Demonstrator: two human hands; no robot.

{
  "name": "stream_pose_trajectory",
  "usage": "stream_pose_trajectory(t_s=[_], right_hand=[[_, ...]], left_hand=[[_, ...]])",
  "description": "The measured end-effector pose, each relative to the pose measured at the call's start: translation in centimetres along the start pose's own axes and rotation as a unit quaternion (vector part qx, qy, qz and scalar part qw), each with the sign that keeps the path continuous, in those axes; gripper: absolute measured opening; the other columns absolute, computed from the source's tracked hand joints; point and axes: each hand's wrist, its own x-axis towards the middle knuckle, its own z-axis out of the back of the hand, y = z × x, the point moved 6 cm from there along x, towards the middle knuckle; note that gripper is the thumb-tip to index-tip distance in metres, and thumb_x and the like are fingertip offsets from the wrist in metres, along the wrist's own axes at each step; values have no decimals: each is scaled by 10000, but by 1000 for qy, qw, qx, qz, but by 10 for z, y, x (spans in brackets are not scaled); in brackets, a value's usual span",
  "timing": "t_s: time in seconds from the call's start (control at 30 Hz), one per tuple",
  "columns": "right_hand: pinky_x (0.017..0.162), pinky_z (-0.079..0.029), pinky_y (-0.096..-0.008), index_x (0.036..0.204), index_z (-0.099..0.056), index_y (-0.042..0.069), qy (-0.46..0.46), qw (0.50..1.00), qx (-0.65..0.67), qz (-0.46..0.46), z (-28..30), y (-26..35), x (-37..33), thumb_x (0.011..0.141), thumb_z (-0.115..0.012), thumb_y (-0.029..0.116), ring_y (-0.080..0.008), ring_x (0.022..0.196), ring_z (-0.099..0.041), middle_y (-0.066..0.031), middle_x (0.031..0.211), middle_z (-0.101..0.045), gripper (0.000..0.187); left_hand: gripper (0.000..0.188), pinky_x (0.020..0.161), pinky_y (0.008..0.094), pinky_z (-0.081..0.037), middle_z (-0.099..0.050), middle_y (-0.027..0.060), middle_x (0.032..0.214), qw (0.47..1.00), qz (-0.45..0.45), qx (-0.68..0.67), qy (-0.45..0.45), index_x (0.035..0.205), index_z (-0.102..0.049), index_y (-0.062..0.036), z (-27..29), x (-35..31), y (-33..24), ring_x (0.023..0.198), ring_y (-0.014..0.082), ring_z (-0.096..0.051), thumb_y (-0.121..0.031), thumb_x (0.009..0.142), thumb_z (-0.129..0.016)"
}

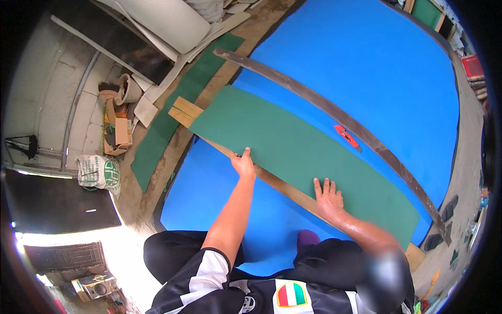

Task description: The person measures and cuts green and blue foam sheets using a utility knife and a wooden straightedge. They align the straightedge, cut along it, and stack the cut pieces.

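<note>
A long green sheet (293, 136) lies on top of a wooden board (285, 188), whose ends and near edge stick out from under it. At the sheet's near edge, left of the middle, my left hand (244, 164) pinches the rim, thumb on top and the other fingers partly hidden. My right hand (329, 201) rests flat on the green sheet farther right, fingers stretched out, holding nothing. Beyond the sheet lie a red utility knife (345, 135) and a long dark straight bar (334, 111), both on a large blue sheet (376, 57).
On the left floor lies a narrow green strip (151, 157). Near it are a cardboard box (123, 131) and a white printed sack (99, 171). A rolled white sheet (170, 21) is at the upper left. Dark sandals (442, 225) sit beyond the bar's right end.
</note>
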Motion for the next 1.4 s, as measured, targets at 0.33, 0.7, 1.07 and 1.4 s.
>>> stream_pose_trajectory(t_s=[0.33, 0.7, 1.07, 1.4], right_hand=[[935, -578, -534, 1533, -443, 53, -54, 991, 119, -42, 5, -53, -8, 865, -619, 50, -438, 1242, -632, -298, 1407, -587, 691], [825, -624, -525, 1498, -482, 10, -100, 995, 9, -24, -8, -55, -42, 913, -577, 97, -475, 1225, -634, -328, 1370, -590, 599], [976, -549, -608, 1587, -365, 40, -95, 992, -18, -82, -24, -74, -100, 953, -568, 115, -519, 1349, -532, -381, 1491, -463, 670], [1107, -454, -622, 1651, -275, 172, 41, 990, 13, -137, -39, -93, -99, 986, -530, 90, -516, 1414, -466, -331, 1565, -417, 717]], left_hand=[[854, 1151, 547, -363, -445, 251, 1475, 779, -313, 521, 151, 1511, -505, -268, -23, -36, -46, 1313, 424, -472, -50, 733, -785], [759, 1220, 612, -291, -350, 79, 1661, 428, -502, 647, 381, 1555, -464, -364, -54, -42, -38, 1521, 372, -326, -104, 871, -665], [701, 1259, 620, -193, -249, 87, 1725, 125, -643, 545, 523, 1609, -402, -261, -50, -62, 6, 1595, 364, -196, -173, 938, -586], [733, 1163, 661, -361, -302, 144, 1694, 136, -568, 492, 645, 1610, -388, -235, -67, -72, -1, 1565, 390, -271, -164, 924, -638]])
